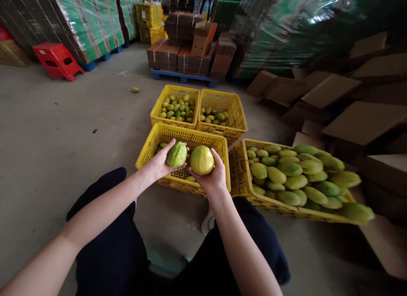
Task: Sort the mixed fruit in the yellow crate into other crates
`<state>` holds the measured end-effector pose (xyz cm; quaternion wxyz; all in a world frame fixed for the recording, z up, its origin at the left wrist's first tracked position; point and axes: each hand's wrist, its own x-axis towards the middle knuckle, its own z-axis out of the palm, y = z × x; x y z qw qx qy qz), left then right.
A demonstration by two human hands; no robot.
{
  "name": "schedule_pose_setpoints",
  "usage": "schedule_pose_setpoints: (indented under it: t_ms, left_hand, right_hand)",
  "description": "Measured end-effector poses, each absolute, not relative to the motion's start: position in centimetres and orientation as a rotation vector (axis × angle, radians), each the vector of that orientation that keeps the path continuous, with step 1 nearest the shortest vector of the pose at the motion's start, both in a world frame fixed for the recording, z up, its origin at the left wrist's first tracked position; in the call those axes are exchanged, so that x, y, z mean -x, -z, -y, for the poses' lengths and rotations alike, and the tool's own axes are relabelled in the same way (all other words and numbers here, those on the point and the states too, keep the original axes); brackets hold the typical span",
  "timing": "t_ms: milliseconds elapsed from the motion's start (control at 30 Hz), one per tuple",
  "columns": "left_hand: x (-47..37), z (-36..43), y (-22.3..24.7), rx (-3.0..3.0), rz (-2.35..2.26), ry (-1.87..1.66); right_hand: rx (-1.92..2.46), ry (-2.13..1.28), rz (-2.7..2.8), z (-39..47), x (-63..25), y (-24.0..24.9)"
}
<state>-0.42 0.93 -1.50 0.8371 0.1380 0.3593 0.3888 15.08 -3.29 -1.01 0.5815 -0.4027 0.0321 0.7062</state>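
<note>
My left hand (164, 160) is closed round a green, ridged papaya (177, 154). Beside it, my right hand (213, 175) grips a rounder, yellow-green papaya (202, 160) from below and the right side. Both fruits are held up over the near yellow crate (182, 129), close together, with a small gap between them. A few papayas show low inside that crate, partly hidden by my hands.
Behind stand a left yellow crate (151, 116) and a right yellow crate (243, 118), both with papayas. A heaped crate (243, 160) is at right, near loose cardboard boxes (365, 122). A red stool (57, 60) and a stray fruit (135, 90) are on the floor.
</note>
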Motion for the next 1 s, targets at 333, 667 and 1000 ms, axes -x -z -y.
schedule_pose_setpoints:
  t_ms: [333, 667, 1000]
  left_hand:
    - [0.8, -0.3, 1.5, -0.532, -0.675, -0.828]
    - [0.5, 0.0, 1.6, -0.614, -0.733, -0.912]
    - [1.3, 0.3, 0.4, -1.071, -0.885, -1.429]
  right_hand:
    - [0.891, -1.452, -0.045, 2.6, -17.2, 4.5]
    - [0.738, -1.551, 0.224, 3.5, -16.4, 2.2]
    - [1.073, -0.480, 1.249, 3.5, -15.3, 4.3]
